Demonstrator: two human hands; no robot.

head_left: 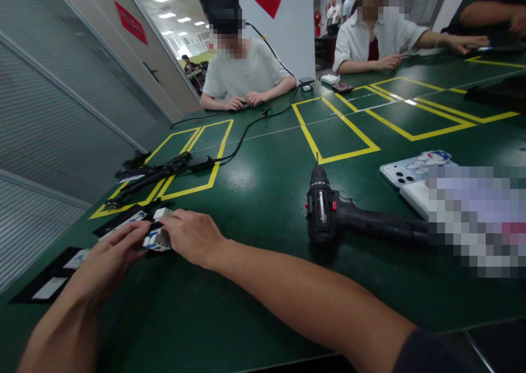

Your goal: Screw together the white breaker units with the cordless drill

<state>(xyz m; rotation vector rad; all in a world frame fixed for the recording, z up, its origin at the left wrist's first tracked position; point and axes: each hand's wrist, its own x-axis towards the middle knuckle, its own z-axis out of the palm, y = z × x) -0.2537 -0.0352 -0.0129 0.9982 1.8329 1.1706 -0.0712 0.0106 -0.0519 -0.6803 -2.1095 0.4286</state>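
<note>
At the left of the green table, my two hands meet over a small white box with blue print [156,240]. My left hand [117,247] has its fingers stretched together along the box's left side. From the right, my right hand [193,235] curls its fingers against it; the fingertips are partly hidden. A white block-like part [163,213] shows just above the box, and I cannot tell whether it belongs to it. Close by lie a black sheet with white labels [33,288] and a second black sheet [104,228], partly behind my left hand.
A black cordless drill [322,211] lies to the right, beside a phone in a printed case [415,167]. Black tool-like items [164,170] and a cable [242,137] lie beyond my hands. Yellow tape [349,159] marks rectangles. A person [242,66] sits across; others are at the right.
</note>
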